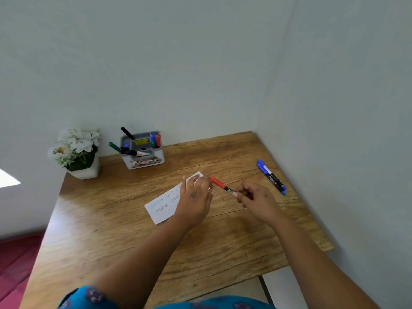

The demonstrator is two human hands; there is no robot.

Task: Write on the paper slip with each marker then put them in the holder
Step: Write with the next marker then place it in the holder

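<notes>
Our right hand [256,200] pinches the black barrel of the red marker [220,185], a light, stiff thing best held mid-barrel, its red cap pointing at our left hand [196,197], which rests over the flimsy paper slip [163,206] on the table [223,241]. Whether the left fingers [207,182] grip the cap we cannot tell. The handwriting is too faint to read, and the holder [145,152] hides its markers' lower halves.

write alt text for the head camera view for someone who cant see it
A person's right hand holds a red marker while the left hand rests on a written-on paper slip on a wooden table. A blue marker lies at right; a marker holder and potted flowers stand behind.
</notes>
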